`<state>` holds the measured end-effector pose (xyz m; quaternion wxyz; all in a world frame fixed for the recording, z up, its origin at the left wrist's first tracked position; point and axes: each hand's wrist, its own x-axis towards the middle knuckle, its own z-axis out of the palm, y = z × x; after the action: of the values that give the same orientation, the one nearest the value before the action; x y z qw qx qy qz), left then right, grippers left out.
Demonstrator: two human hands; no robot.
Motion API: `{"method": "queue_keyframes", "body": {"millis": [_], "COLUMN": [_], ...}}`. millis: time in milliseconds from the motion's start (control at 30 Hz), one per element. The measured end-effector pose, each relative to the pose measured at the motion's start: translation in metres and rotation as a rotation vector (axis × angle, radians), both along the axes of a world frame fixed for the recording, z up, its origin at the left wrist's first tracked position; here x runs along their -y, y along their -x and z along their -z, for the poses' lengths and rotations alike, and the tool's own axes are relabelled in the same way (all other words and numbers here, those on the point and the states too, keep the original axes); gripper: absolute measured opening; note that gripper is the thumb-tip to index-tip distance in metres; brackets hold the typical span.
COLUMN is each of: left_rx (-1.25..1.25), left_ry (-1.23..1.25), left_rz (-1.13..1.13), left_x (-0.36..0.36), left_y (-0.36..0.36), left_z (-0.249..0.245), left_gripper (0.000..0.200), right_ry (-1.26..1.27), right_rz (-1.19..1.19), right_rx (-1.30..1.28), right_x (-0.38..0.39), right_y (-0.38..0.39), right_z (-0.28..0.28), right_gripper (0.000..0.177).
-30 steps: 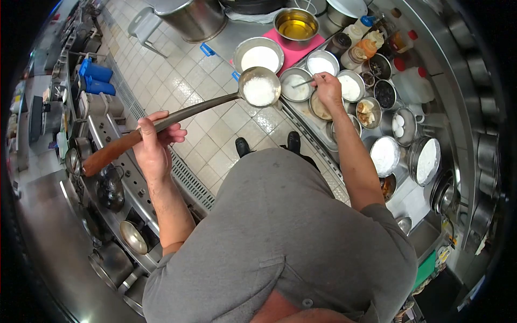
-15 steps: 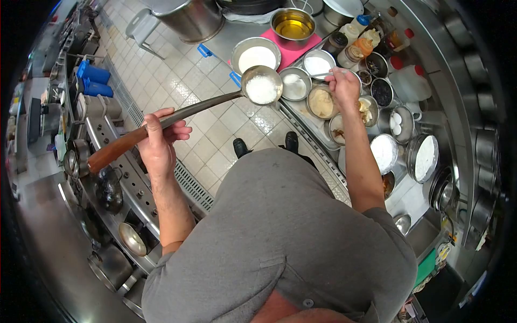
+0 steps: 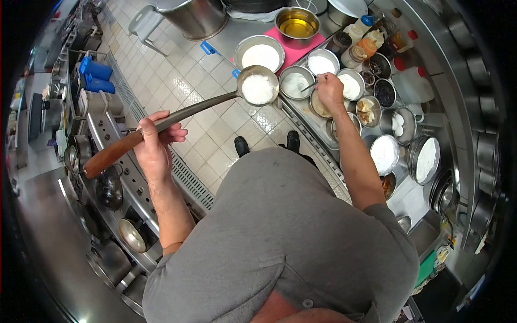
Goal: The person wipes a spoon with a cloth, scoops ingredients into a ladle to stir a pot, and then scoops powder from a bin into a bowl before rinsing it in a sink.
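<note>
My left hand is closed round the handle of a long ladle with a wooden grip end. White grains lie heaped in its bowl, held out over the floor beside the counter. In my right hand is a thin-handled spoon, pinched between the fingers. Its far end dips into a steel bowl of white powder, where the tip is hidden. Just below my right hand is a bowl of tan powder, partly covered by the hand. Another bowl of white seasoning sits right behind.
A basin of white contents and a pot of yellow oil stand at the back on a pink mat. Squeeze bottles line the right side. Eggs sit in a bowl. A stove runs along my left.
My right hand has moved the spoon left and nearer to me, from the rear seasoning bowl to the neighbouring bowl of white powder. The ladle has shifted slightly left in view.
</note>
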<state>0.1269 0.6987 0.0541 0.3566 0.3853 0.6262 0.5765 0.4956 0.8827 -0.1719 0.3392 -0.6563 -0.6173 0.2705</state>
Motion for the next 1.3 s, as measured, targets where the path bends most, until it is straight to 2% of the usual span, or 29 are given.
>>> {"method": "queue_keyframes", "body": {"millis": [67,100,167,200,267,333,433,467,533,567,600,667,700,867,900,1000,1167,1300], "left_rx": [-0.04,-0.041,-0.022,-0.021,-0.015,-0.002,0.028,0.044,0.04,0.051,0.061,0.072,0.084,0.067,0.06,0.033,0.04,0.04], "left_ry": [-0.022,-0.022,-0.036,-0.037,-0.025,-0.015,0.006,0.016,0.024,0.031,0.038,0.04,0.041,0.023,0.024,0.008,-0.011,-0.033], "left_rz": [0.001,-0.003,-0.001,-0.002,-0.021,-0.007,0.036,0.06,0.092,0.102,0.11,0.119,0.118,0.155,0.149,0.146,0.147,0.156], "left_x": [0.002,0.003,0.003,0.003,0.002,-0.003,-0.014,-0.019,-0.027,-0.03,-0.033,-0.035,-0.035,-0.031,-0.029,-0.028,-0.027,-0.027], "left_y": [0.002,0.003,0.005,0.005,0.005,0.004,-0.005,-0.01,-0.021,-0.025,-0.028,-0.029,-0.029,-0.026,-0.025,-0.027,-0.027,-0.029], "left_z": [0.0,0.0,0.0,0.0,-0.001,0.001,0.007,0.009,0.011,0.012,0.013,0.014,0.015,0.011,0.01,0.005,0.005,0.004], "left_gripper": [0.064,0.064,0.064,0.064,0.065,0.065,0.066,0.066,0.067,0.067,0.067,0.067,0.067,0.067,0.067,0.067,0.068,0.068], "right_ry": [0.236,0.236,0.359,0.359,0.359,0.362,0.236,0.232,-0.031,-0.148,-0.149,-0.159,-0.112,-0.078,0.004,0.107,0.298,0.285], "right_rz": [0.085,0.08,0.193,0.192,0.261,0.282,0.179,0.191,0.005,0.051,0.061,0.168,0.136,0.032,0.05,0.075,0.077,0.141], "right_rx": [-0.185,-0.186,-0.384,-0.383,-0.625,-0.689,-0.85,-0.849,-0.58,-0.414,-0.414,-0.151,-0.089,-0.158,-0.187,-0.187,-0.132,-0.095], "right_x": [-0.001,-0.001,-0.005,-0.006,-0.007,-0.007,0.002,0.006,0.016,0.022,0.03,0.041,0.042,0.036,0.032,0.022,0.015,0.015], "right_y": [0.002,0.001,-0.006,-0.01,-0.02,-0.025,-0.021,-0.018,-0.014,-0.017,-0.023,-0.042,-0.055,-0.084,-0.087,-0.094,-0.096,-0.093], "right_z": [-0.001,-0.002,-0.006,-0.008,-0.014,-0.029,-0.062,-0.069,-0.085,-0.094,-0.107,-0.127,-0.122,-0.033,-0.016,-0.001,-0.005,-0.004], "right_gripper": [0.025,0.025,0.021,0.021,0.018,0.019,0.018,0.018,0.019,0.02,0.02,0.018,0.017,0.016,0.015,0.018,0.026,0.027]}}
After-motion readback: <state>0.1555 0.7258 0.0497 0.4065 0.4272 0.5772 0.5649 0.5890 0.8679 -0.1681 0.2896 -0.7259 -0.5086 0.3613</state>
